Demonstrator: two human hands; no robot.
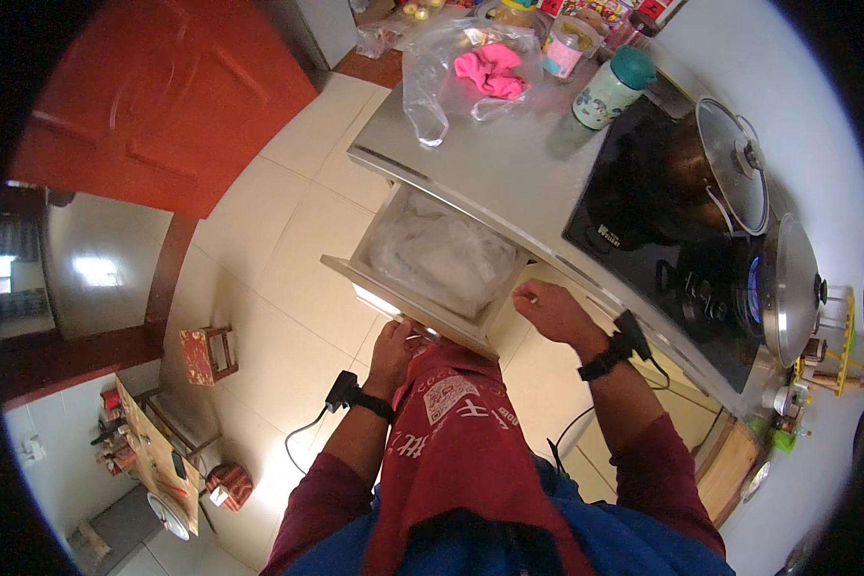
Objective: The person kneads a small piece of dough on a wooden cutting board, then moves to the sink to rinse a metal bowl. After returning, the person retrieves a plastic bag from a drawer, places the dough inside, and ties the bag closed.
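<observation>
An open drawer (486, 327) juts out below the steel counter (468, 162), with clear plastic bags (439, 252) filling it. My left hand (394, 345) is at the outer face of the drawer front, by its lower edge and the red apron (453, 425); its fingertips are partly hidden, so its grip is unclear. Just right of the drawer, below the counter edge, my right hand (551, 311) is raised with its fingers curled; whether something small is between them cannot be told. Both wrists wear black straps with cabled devices.
On the counter lie a plastic bag (432, 86) with a pink cloth (493, 70) and a green-lidded bottle (613, 88). A black gas stove (641, 216) holds a glass-lidded pot (734, 165) and a lidded pan (788, 288) over a blue flame. A small stool (205, 356) stands at left.
</observation>
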